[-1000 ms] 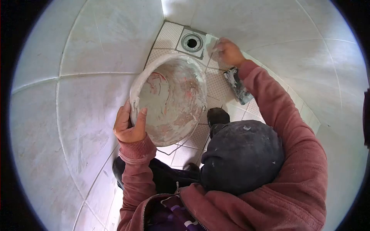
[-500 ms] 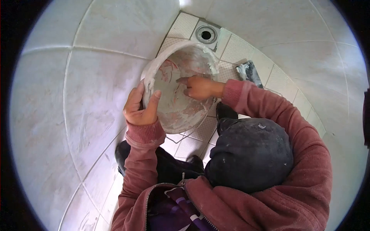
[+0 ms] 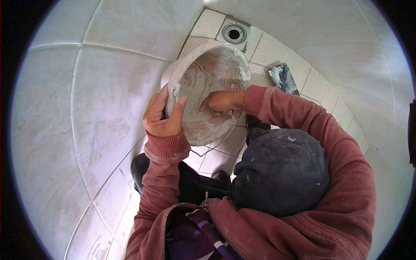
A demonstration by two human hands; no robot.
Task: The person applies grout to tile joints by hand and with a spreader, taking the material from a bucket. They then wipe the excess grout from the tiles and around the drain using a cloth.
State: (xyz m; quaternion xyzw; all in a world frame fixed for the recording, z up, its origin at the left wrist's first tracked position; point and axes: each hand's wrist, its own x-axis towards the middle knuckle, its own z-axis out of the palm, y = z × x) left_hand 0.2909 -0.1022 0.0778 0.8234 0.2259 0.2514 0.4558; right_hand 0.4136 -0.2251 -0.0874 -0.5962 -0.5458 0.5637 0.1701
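Observation:
A bucket point(image 3: 187, 57) coated with pale paste is tilted so that its mouth faces up toward me. My left hand point(image 3: 164, 116) grips its left rim, the thumb inside and the other fingers around the outer wall. Inside the bucket, my right hand point(image 3: 223, 101) is low and to the right, with its fingers curled. A whitish smear or lump shows by those fingers; what they hold, if anything, is hard to make out. Reddish and grey streaks mark the bucket's inner wall and bottom. Its thin wire handle point(image 3: 200, 154) hangs below the rim.
A round floor drain point(image 3: 234, 34) lies beyond the bucket. To the right, a dark block smeared with white paste point(image 3: 284, 79) rests on the textured floor tiles point(image 3: 271, 50). Tiled walls point(image 3: 117, 95) stand close on both sides. My dark-clad knee point(image 3: 281, 173) is raised below my right arm.
My right hand has moved down and slightly right inside the bucket, and its pointing fingers have curled. The bucket and my left hand have shifted slightly right in view.

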